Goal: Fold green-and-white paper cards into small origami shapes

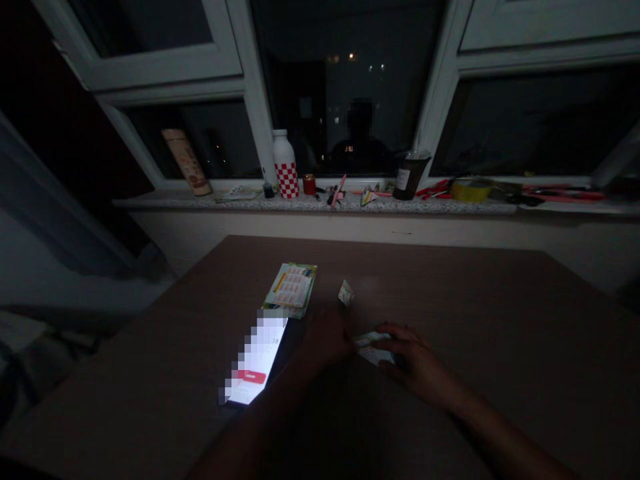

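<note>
Small printed paper (pixel 373 347) flat on the table (pixel 475 300), near the front middle, between both hands. Left hand (pixel 325 340) up against its left edge, knuckles raised and fingers curled in; too dark to tell whether pinching that edge or only touching it. Right hand (pixel 410 360) laid over its right part, fingers stretched forward and close together on top of the sheet; thumb position not visible. Just behind, apart from both hands, a little folded paper shape (pixel 345 292). Left of that, a stack of printed sheets (pixel 291 289), and nearer the left forearm a lit phone (pixel 257 360) lying screen up. Far back on the window sill (pixel 320 203), a red-and-white chequered bottle (pixel 285 165), a dark cup (pixel 410 175) and a yellow tape roll (pixel 470 190), all well away.

Judging by the folded shape nearby, probably a fold or crease in hand. To do it well: hold the sheet down firmly with the right fingers, line up the edges before pressing, then run a fingertip along the crease from the middle outward. Given so little light, better to work by feel and check the corners against the phone's glow. Keep the forearm off the phone and the folded shape out of the sweep of the hands
</note>
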`<state>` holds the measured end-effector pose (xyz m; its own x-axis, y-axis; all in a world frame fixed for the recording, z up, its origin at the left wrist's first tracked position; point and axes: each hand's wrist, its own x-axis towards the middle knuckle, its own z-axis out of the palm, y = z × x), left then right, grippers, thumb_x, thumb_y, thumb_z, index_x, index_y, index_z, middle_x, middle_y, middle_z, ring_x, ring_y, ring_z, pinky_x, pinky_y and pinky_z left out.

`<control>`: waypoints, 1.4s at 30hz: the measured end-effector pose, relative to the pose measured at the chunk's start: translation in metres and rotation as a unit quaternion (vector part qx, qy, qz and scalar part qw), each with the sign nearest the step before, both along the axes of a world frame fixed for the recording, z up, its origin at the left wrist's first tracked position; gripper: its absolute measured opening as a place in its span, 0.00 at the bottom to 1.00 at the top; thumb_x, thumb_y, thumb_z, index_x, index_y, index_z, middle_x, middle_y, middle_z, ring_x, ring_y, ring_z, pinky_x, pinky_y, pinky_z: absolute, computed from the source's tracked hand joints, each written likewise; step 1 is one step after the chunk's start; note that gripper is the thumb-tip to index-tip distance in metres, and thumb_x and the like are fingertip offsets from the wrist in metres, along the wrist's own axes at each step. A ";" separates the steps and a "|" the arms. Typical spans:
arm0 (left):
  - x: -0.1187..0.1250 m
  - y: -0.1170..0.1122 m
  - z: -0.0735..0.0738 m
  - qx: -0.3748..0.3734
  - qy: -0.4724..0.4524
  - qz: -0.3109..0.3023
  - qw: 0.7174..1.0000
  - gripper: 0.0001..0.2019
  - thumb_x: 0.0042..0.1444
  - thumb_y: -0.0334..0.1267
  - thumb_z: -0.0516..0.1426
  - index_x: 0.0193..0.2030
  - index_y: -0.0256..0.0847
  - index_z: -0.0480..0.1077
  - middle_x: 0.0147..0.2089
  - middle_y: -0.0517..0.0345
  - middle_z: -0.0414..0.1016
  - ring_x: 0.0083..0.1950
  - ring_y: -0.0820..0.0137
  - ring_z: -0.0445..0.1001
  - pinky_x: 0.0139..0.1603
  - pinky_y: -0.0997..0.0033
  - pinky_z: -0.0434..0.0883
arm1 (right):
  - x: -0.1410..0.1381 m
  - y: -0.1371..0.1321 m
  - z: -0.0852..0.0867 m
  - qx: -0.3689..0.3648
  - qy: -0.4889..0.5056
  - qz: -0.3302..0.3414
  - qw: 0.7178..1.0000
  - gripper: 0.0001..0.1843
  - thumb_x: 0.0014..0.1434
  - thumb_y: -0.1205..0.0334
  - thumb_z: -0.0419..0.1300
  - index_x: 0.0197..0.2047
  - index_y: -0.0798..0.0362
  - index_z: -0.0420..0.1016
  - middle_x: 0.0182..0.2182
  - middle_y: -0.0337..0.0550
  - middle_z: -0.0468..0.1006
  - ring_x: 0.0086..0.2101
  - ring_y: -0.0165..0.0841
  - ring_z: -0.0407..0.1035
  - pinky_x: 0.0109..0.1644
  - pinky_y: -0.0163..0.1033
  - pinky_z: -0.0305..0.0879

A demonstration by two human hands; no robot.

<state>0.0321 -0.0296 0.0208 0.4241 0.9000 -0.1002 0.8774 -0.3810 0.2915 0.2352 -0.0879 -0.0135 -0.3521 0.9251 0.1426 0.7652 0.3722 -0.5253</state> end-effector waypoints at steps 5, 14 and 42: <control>-0.008 0.002 -0.001 0.003 -0.012 0.001 1.000 0.08 0.48 0.43 0.59 0.31 0.42 0.75 0.38 0.54 0.73 0.46 0.60 0.68 0.46 0.61 0.61 | 0.000 -0.001 0.002 -0.008 0.001 -0.002 1.000 0.22 0.52 0.64 0.60 0.51 0.40 0.73 0.55 0.44 0.69 0.55 0.45 0.60 0.60 0.58 0.46; -0.003 -0.014 -0.010 0.053 -0.047 -0.009 0.997 0.13 0.49 0.48 0.58 0.34 0.40 0.72 0.41 0.51 0.69 0.50 0.56 0.64 0.48 0.58 0.59 | 0.001 -0.002 0.002 -0.004 0.016 0.005 1.000 0.23 0.52 0.66 0.59 0.51 0.39 0.72 0.55 0.42 0.68 0.55 0.44 0.60 0.61 0.57 0.48; 0.014 -0.025 -0.019 0.079 -0.082 -0.096 0.989 0.24 0.42 0.55 0.63 0.42 0.44 0.69 0.46 0.54 0.67 0.51 0.59 0.63 0.49 0.61 0.60 | 0.006 -0.004 0.007 -0.031 0.016 0.048 0.998 0.32 0.50 0.70 0.57 0.58 0.38 0.66 0.59 0.41 0.64 0.59 0.44 0.55 0.62 0.57 0.45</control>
